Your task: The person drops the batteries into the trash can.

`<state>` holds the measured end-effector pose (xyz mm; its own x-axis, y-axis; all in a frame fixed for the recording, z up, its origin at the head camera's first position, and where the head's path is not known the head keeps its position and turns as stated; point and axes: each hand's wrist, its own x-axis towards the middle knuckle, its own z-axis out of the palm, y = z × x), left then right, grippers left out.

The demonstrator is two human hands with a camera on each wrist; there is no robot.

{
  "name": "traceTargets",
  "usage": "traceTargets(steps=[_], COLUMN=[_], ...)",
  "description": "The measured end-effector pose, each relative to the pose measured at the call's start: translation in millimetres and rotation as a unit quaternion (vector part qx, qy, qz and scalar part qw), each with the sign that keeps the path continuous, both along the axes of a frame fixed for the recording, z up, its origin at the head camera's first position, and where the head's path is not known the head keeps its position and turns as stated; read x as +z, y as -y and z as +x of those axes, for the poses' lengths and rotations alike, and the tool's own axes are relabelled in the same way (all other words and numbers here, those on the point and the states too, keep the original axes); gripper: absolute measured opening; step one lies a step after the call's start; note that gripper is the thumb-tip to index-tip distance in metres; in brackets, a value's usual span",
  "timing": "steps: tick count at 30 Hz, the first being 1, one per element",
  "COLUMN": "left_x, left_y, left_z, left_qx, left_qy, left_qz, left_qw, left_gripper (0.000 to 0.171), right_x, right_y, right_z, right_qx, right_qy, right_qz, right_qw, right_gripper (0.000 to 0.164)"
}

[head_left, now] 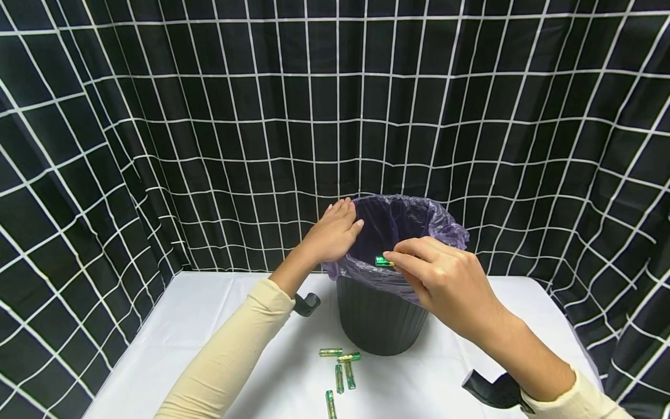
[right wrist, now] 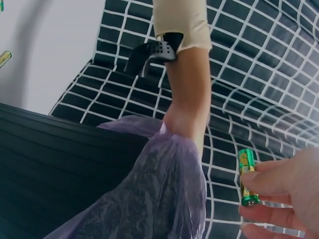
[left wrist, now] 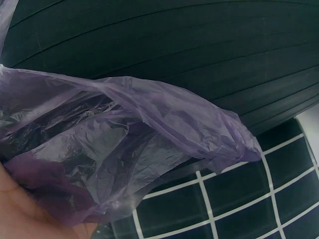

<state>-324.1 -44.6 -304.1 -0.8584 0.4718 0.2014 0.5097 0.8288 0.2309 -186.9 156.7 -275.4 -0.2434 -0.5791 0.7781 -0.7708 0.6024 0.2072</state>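
Note:
My right hand (head_left: 450, 279) pinches a green-and-gold battery (head_left: 382, 261) between thumb and fingertips, above the near side of a black waste bin (head_left: 384, 326). The right wrist view shows most of that battery (right wrist: 246, 174), with the thumb across its middle. A thin purple bag (head_left: 447, 230) lines the bin and folds over its rim. On the rim's left side rests my left hand (head_left: 336, 234), fingers straight and pointing away. In the left wrist view only a bit of that hand shows, beside the bag (left wrist: 164, 119).
Several more green batteries (head_left: 339, 379) lie on the white-covered table (head_left: 209, 308) in front of the bin. A black curtain with a white grid (head_left: 335, 99) hangs behind and at both sides. Each wrist carries a black mount (head_left: 492, 390).

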Motion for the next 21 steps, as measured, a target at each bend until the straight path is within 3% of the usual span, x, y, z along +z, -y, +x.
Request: traceTargets(steps=[3, 21], left_x=[-0.2, -1.0], left_y=[0, 0], left_z=[-0.1, -3.5], left_qx=[0.002, -0.001], left_qy=[0.004, -0.004], left_qz=[-0.003, -0.008], left_qw=[1.0000, 1.0000], left_gripper=[0.060, 0.059], right_x=[1.7, 3.9], right_y=[0, -7], right_z=[-3.3, -29.2], right_qx=[-0.003, -0.034], right_qy=[0.004, 0.019], right_qz=[0.001, -0.015], right_qw=[1.000, 0.999], right_gripper=[0.017, 0.021])
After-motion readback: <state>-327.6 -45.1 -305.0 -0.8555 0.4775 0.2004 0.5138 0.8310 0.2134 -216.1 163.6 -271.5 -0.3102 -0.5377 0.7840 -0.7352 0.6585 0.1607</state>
